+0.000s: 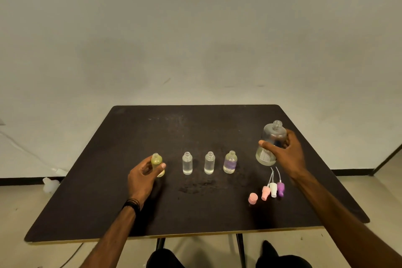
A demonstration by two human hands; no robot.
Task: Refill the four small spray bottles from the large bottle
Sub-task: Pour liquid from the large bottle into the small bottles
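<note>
The large bottle (270, 143), clear and uncapped, stands at the right of the frame's middle band, on or just over the dark table (108, 191); its base cannot be told from the surface. The right hand (285, 154) grips it from the right side, thumb across the front above the white label, fingers curled behind. Left of it four small open-necked bottles stand in a row: the purple-tinted bottle (230, 162), two clear bottles (209, 163) (187, 163), and at the left end the yellow-tinted bottle (157, 164). The left hand (143, 177) holds this yellow one, thumb in front and fingers wrapped round its back. Below the large bottle, at lower right of the table, lie the loose spray tops: a pink cap (253, 198), a pink sprayer (265, 192), a white sprayer (273, 189) and a purple sprayer (280, 189), their thin tubes pointing up toward the large bottle.
</note>
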